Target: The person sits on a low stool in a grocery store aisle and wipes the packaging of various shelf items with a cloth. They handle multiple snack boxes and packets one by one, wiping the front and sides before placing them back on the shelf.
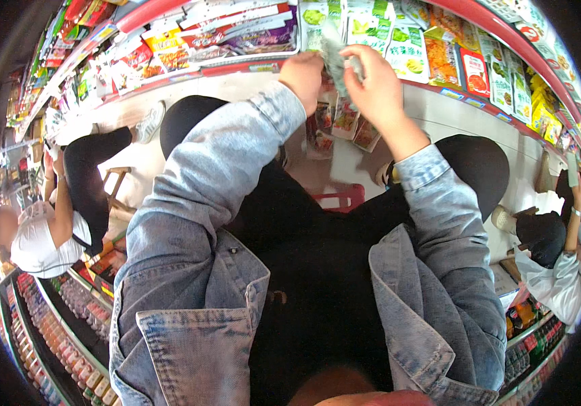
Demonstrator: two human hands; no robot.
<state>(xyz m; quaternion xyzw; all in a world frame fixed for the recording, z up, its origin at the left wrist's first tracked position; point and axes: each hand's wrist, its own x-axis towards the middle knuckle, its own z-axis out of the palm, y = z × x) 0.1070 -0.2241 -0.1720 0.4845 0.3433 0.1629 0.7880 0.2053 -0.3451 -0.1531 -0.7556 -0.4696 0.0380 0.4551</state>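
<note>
A crumpled grey-green cloth-like item (336, 63) hangs between my hands in front of the snack shelf, blurred so that its exact kind is unclear. My right hand (374, 83) grips it from the right, thumb and fingers pinched on it. On its other side, my left hand (302, 78) has its fingers curled at the item's edge. Just behind are green-and-white food pouches (369, 25) lined up on the shelf. Below my hands, several small food packets (345, 119) are seen between my knees, partly hidden by my right hand and wrist.
A red shelf edge (239, 68) runs across in front of me. Beneath me a red plastic frame (344, 198) shows. One person (49, 236) sits at the left near a wooden stool (118, 188), another person (549, 238) at the right. Bottled drinks (62, 340) fill shelves behind.
</note>
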